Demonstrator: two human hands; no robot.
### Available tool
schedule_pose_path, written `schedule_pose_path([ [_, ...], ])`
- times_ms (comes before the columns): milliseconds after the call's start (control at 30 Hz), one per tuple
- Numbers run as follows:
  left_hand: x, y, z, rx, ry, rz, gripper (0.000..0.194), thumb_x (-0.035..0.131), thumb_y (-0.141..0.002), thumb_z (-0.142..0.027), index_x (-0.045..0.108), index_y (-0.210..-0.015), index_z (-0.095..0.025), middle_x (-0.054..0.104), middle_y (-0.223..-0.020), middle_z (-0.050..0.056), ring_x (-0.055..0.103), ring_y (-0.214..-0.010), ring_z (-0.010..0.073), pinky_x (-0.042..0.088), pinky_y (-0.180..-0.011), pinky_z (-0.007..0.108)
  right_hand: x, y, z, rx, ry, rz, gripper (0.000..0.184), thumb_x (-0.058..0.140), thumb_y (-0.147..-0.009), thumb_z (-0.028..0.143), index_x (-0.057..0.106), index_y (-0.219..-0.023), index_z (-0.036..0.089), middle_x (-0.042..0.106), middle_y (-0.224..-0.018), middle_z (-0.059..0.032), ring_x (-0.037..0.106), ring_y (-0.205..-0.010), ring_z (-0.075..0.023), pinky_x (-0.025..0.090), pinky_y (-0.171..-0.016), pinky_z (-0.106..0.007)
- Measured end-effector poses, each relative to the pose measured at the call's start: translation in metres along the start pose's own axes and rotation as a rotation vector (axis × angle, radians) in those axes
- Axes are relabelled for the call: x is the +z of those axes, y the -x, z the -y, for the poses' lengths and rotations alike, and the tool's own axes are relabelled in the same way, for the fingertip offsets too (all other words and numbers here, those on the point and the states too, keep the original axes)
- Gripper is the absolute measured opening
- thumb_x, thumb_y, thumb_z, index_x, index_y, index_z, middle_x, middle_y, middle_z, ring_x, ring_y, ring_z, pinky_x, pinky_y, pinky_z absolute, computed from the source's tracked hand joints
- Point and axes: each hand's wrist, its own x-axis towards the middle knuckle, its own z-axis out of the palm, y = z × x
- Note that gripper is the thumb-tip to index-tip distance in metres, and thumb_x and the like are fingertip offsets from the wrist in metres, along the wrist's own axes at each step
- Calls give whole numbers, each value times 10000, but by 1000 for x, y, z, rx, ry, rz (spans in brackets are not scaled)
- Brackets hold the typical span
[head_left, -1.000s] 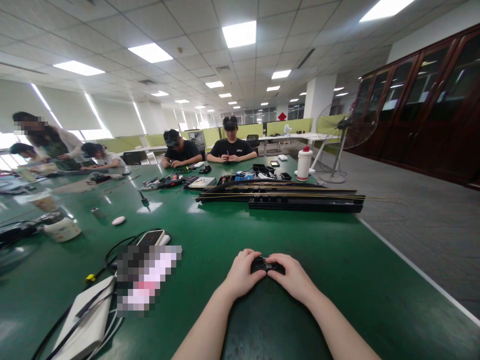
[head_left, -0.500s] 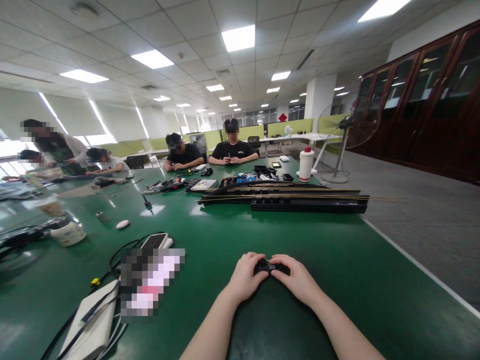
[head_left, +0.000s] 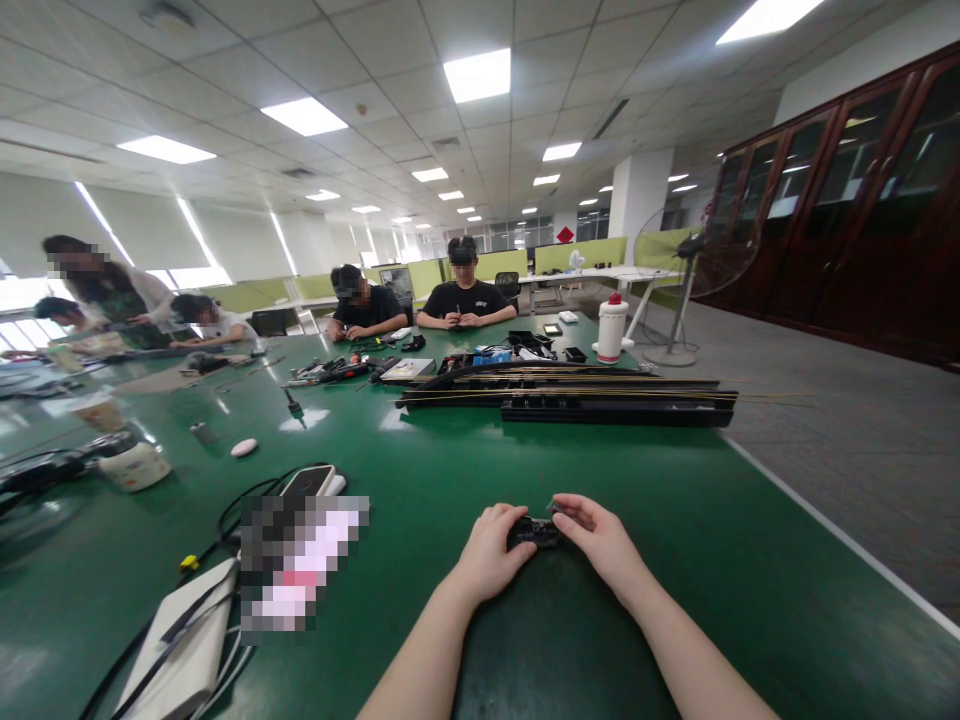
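Observation:
Both of my hands rest on the green table (head_left: pixel 675 520) close to my body. My left hand (head_left: pixel 491 553) is curled round the left end of a small black part (head_left: pixel 532 531) and grips it. Beside it, my right hand (head_left: pixel 600 537) has its fingers pinched together at the part's right end, thumb and forefinger raised a little above it. What the pinch holds is too small to make out. A dark round mat (head_left: pixel 555 650) lies under my forearms.
Long black rails with thin rods (head_left: pixel 570 395) lie across the table's middle. A white device with cables (head_left: pixel 180 650) and a phone (head_left: pixel 307 482) sit at my left. A white bottle (head_left: pixel 610 328) stands far off. Several people sit at the far side and at the left.
My right hand has loosened from the black part, and its fingers now pinch just above the right end. The left hand keeps its grip. The view has shifted slightly.

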Motion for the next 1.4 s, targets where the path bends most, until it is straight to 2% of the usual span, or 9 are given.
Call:
schedule_pose_path([
  [200,-1,-1,-2,-20,7,8,445,588,-754,-267,518,-1189,-203,548,-1126,62,472,-1041,223,366,-940,346,2,4,12,44,-141,-90,455,773,-529,411,656,-910,194,707,-945,-72,626,-963,-244,432,-942,-416],
  [467,-4,0,-4,-11,10,18,452,594,-749,-255,523,-1190,-185,553,-1122,68,475,-1029,226,372,-933,345,-1,1,7,42,-215,-164,454,767,-552,403,655,-942,200,702,-960,-61,609,-995,-223,418,-951,-381],
  [700,-4,-1,-3,-16,21,19,448,589,-750,-260,524,-1189,-199,549,-1127,67,472,-1036,228,369,-942,350,-4,0,8,71,-282,-237,447,755,-557,417,648,-942,216,695,-964,-51,601,-995,-228,481,-829,-339],
  [933,-3,-1,0,-8,28,17,440,581,-753,-248,524,-1188,-211,550,-1130,61,471,-1041,227,364,-945,358,-7,-1,7,78,-341,-254,399,734,-583,427,646,-928,245,693,-957,-33,625,-924,-222,510,-725,-316],
  [1400,-1,0,3,-3,17,15,443,587,-753,-265,525,-1189,-216,550,-1119,60,478,-1022,229,375,-927,354,-15,-4,4,68,-433,-269,351,728,-616,417,640,-919,263,697,-918,-15,638,-868,-203,526,-704,-315],
])
